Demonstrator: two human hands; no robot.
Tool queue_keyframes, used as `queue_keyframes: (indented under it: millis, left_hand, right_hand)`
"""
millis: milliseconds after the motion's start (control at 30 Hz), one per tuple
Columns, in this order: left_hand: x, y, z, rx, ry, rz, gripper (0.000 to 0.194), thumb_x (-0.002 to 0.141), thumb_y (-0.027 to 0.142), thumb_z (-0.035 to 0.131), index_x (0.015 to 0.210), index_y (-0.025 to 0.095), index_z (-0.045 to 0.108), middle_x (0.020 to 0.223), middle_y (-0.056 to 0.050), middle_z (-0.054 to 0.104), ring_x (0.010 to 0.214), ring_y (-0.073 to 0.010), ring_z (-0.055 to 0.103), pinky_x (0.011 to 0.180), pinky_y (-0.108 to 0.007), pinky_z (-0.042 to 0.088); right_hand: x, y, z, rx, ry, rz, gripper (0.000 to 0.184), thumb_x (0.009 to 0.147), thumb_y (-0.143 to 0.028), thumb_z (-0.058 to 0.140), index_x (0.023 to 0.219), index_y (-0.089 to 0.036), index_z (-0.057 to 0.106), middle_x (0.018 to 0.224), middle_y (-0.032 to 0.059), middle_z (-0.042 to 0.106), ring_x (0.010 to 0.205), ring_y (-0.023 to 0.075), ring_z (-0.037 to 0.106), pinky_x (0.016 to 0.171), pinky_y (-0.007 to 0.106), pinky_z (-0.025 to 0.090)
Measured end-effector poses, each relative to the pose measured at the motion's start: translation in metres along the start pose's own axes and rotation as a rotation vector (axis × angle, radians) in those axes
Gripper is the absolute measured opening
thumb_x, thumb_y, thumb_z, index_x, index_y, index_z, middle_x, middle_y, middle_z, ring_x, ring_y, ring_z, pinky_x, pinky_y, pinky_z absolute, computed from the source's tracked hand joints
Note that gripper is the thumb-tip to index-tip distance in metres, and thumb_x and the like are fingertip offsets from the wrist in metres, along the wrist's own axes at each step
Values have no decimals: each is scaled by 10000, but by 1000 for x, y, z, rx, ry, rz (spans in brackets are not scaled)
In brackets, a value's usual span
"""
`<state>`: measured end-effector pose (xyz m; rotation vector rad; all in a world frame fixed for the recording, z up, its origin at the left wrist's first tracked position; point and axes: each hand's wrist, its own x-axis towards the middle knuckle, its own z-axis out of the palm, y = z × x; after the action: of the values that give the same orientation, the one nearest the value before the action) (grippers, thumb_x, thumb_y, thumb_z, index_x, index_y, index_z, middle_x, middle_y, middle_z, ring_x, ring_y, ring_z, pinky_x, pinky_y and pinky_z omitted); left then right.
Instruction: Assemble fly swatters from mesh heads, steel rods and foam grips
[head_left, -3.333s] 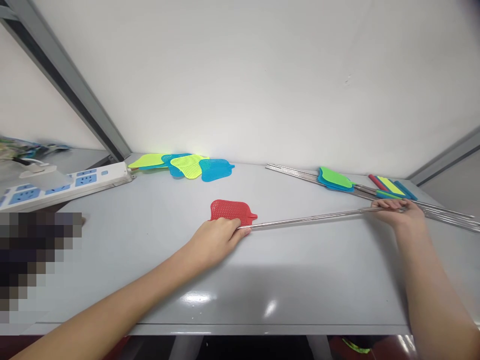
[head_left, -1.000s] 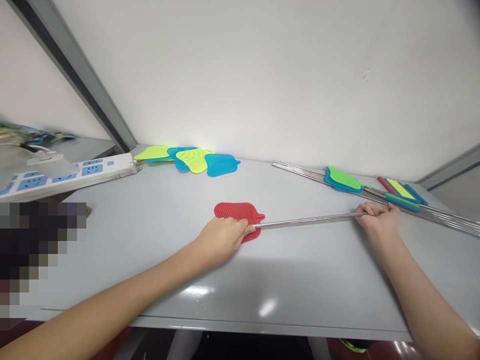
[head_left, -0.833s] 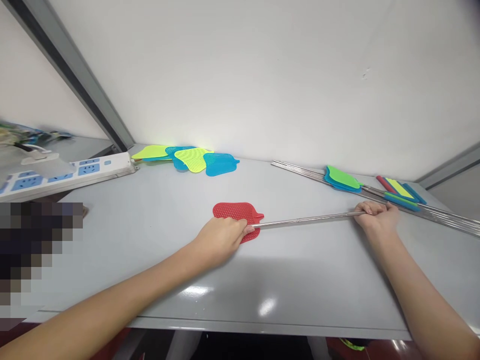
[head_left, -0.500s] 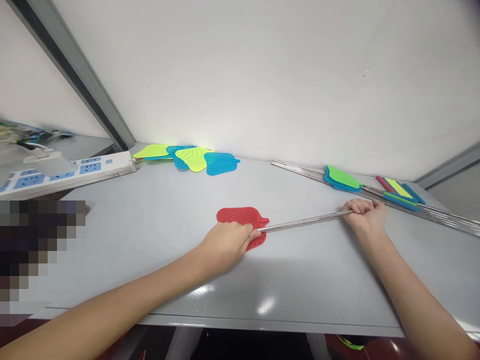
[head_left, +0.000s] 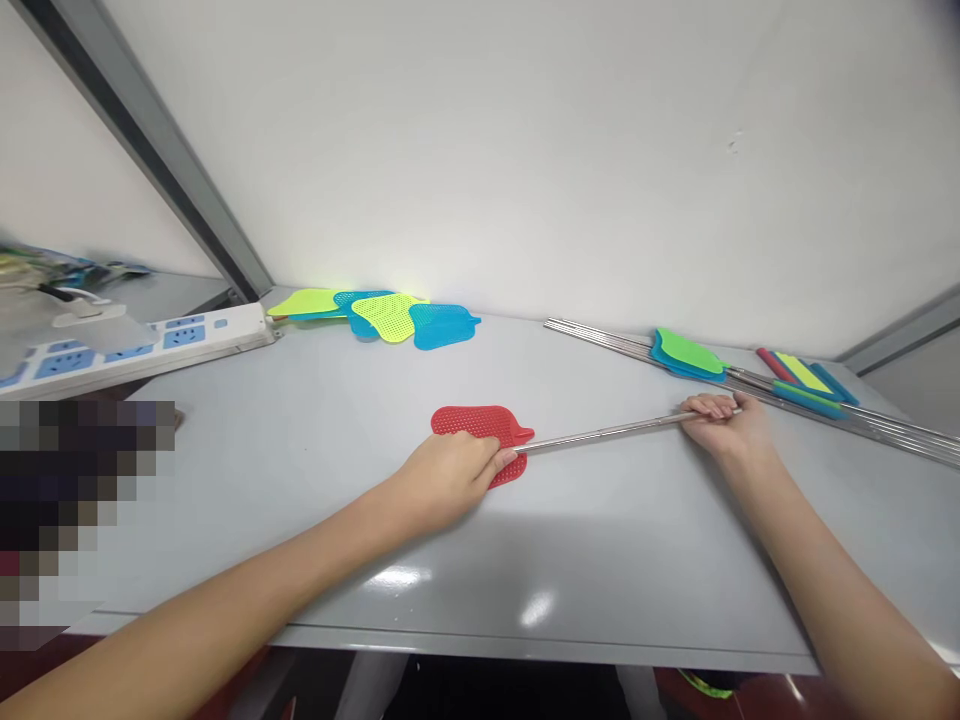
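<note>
A thin telescopic metal rod slants between my two hands above the grey table. My left hand is closed, thumb and fingers gripping the rod's left end. Under that hand lies a red perforated fly swatter head, partly covered by it, its short neck pointing right. Closed around the rod's right end, my right hand is turned with its fingers curled upward. Behind it are a green fly swatter head and blue ones, on a bundle of metal rods.
Yellow and blue swatter heads overlap along the wall. Coloured handle sleeves lie at the right among the rods. A white power strip with a plug stands at the left. The table's front edge runs across the bottom.
My right hand has shifted slightly left with the rod's end. My left hand and the red head sit a little higher in view. Both hands keep hold of the rod.
</note>
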<state>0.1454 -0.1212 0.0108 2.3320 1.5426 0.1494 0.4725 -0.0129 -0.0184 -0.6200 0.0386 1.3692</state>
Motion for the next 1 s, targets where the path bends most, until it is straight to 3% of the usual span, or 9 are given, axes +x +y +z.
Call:
queue_keyframes:
  millis: [500,733,1000]
  left_hand:
    - [-3,1,-7,-58,-31,20,454,830,518,184,623,187,418,562,-5,500,486,-137,432,431,-257,218]
    - [-3,-2,-5,-85,-21,39,427,835,498,203,655,190,440,599,-5,516,519,-139,457,450,-258,241]
    - [-3,-1,-12,-130,-20,36,385,851,448,210,672,194,437,610,0,508,539,-137,469,483,-253,271]
  right_hand:
    - [-1,-8,0,61,17,-6,131,689,-151,294,613,-201,199,453,-71,223,338,76,265,322,212,273]
    - [-2,-15,3,119,40,38,177,611,-134,330,589,-206,170,453,-75,128,312,77,203,302,215,211]
    - [-1,-32,4,153,58,12,176,575,-113,339,573,-198,185,445,-74,131,321,75,195,320,215,196]
